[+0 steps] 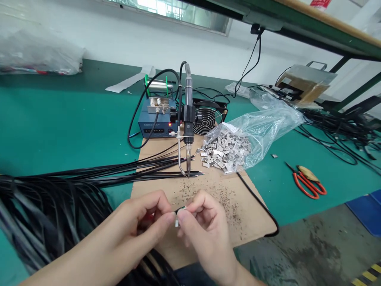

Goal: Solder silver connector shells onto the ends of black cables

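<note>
My left hand [143, 222] is closed in a pinch on the end of a thin black cable [179, 209], just over the brown board. Touching tip to tip with it, my right hand [210, 230] is closed on a small metal USB connector [176, 223], mostly hidden by the thumb and fingers. Beyond my hands, a soldering iron [188, 133] is held upright in a stand, tip down. Under the tip lie stripped ends of black cables [160, 175]. A heap of silver USB connectors [224, 153] spills from a clear plastic bag [268, 127] to the right.
Behind the iron stand a blue soldering station [149, 121], a solder spool [157, 85] and a fan [207, 120]. Dark specks litter the cardboard [253, 216]. Red-handled cutters [306, 182] lie right. A thick cable bundle [59, 214] fills the left; a shelf [297, 35] overhangs.
</note>
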Motion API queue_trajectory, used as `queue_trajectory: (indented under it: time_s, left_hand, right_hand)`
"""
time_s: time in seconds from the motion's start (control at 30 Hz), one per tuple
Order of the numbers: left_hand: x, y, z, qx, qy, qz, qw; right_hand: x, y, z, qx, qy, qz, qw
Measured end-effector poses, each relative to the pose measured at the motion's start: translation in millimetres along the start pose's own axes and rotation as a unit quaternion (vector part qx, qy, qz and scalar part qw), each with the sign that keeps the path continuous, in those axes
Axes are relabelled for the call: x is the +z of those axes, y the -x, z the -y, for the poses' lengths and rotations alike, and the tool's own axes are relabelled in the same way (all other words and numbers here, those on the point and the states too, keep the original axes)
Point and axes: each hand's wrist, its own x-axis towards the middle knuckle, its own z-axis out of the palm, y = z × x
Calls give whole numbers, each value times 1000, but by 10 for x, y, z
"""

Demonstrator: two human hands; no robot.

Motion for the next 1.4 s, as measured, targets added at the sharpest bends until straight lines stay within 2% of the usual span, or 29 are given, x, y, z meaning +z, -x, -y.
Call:
queue_trajectory:
  time_s: [0.1,0.17,0.23,0.3,0.37,0.4,0.47,0.57,0.73,0.97,1.1,1.4]
  left_hand:
    - [49,-32,-31,-62,51,40,996]
    - [36,-57,-30,-52,27,41,997]
    - [-41,-98,-14,-3,-53,6,999]
    - [-168,-164,6,44,-170,-66,982]
    - [-288,-259,22,47,-261,-125,956]
    - [-328,-316,26,42,-273,-126,953]
    - [-348,-437,33,38,-244,-92,965]
    - [-281,-603,54,37,-177,-43,983]
    - [-215,-721,136,20,-70,-17,997]
    - [-139,-649,175,4,1,20,1000]
    - [-120,-629,207,0,7,19,1000]
    - [-113,-656,234,25,-1,-2,1000]
  right_hand:
    - [-20,9,-24,6,7,-7,1000]
    - [-85,9,-1,23,27,2,999]
    - [-196,14,45,36,68,10,997]
    - [-338,13,112,34,125,8,992]
    - [-480,-21,192,23,181,8,983]
    - [-540,-60,234,20,204,14,979]
    - [-623,-183,302,27,242,41,969]
    - [-656,-437,336,95,250,79,960]
    - [-624,-738,243,169,203,98,959]
    - [-621,-729,220,192,140,89,967]
    - [-617,-723,256,216,133,90,963]
    - [-658,-768,281,224,105,109,963]
